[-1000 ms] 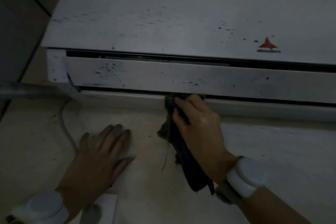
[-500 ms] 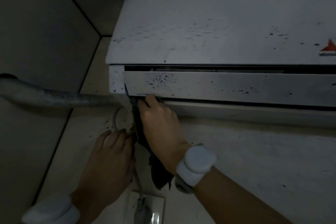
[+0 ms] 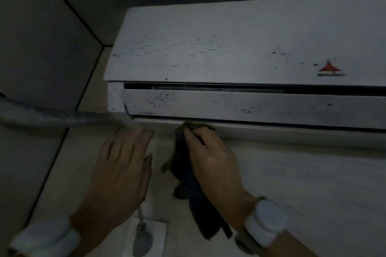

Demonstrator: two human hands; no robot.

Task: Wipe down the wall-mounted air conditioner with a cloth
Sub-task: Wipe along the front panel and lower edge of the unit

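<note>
The white air conditioner hangs on the wall, speckled with dark spots, with a red logo at its right. Its louvre flap runs along the bottom. My right hand is shut on a dark cloth and presses its top end against the unit's underside, a little right of the left corner; the rest of the cloth hangs down under my palm. My left hand lies flat on the wall below the unit's left corner, fingers together, holding nothing.
A grey insulated pipe leaves the unit's left end along the side wall. A white socket with a plug and cable sits below my hands. The room corner is at the left. Both wrists wear white bands.
My right hand has slid the cloth to the right along the underside, away from the left corner. My left hand has moved up the wall. The view has shifted a little.
</note>
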